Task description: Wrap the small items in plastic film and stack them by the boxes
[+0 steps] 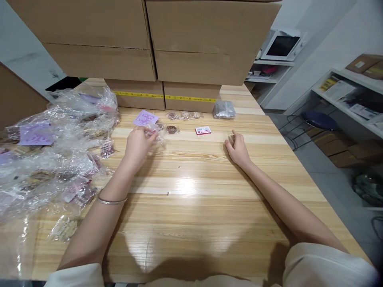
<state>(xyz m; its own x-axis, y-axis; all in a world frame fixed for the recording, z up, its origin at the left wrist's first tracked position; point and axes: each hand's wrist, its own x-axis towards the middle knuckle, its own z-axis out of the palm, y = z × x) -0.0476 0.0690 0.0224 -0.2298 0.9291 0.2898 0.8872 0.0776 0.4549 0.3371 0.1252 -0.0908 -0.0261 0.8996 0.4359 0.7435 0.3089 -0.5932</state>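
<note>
My left hand (139,141) is closed on a small clear plastic packet (158,138), whose contents are mostly hidden by the fingers. Just behind it lie a purple printed card (145,118) and a wrapped brown piece (172,129). A row of small clear-wrapped pieces (184,115) is farther back. My right hand (238,149) rests on the table at the right, thumb and forefinger apart, holding nothing visible. The nearest thing to it is a small red and white box (203,130). A stack of clear grey bags (224,109) sits beyond.
A large heap of clear plastic bags (60,159) with small packets covers the table's left side. Big cardboard boxes (191,40) stand stacked along the back. To the right, beyond the table edge, are a microwave (281,46), a shelf (344,101) and a dark blue stool (319,120).
</note>
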